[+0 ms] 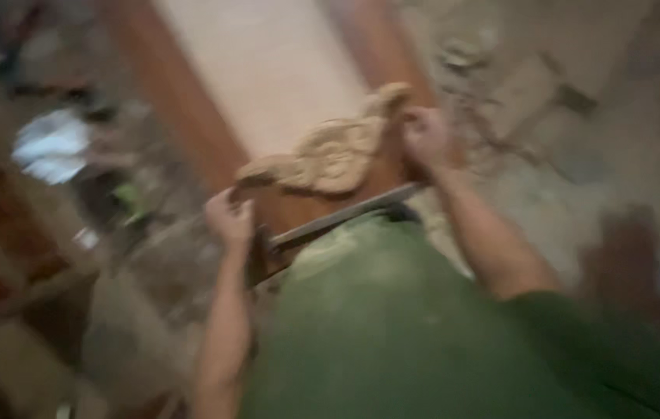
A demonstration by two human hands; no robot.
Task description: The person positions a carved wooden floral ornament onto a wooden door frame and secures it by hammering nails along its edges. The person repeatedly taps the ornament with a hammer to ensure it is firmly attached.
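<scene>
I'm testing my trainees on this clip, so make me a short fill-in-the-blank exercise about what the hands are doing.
1. Both hands grip a carved ____ panel.
2. The left hand holds the panel's ____ end in the picture.
3. The person's shirt is ____.
4. The right hand holds the panel's ____ end.

Missing words: wooden; lower; green; upper

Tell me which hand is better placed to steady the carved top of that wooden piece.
Probably the right hand: it grips the wooden piece right beside the pale carved crest. The left hand holds the lower end, farther from the carving. Blur hides finer detail.
</scene>
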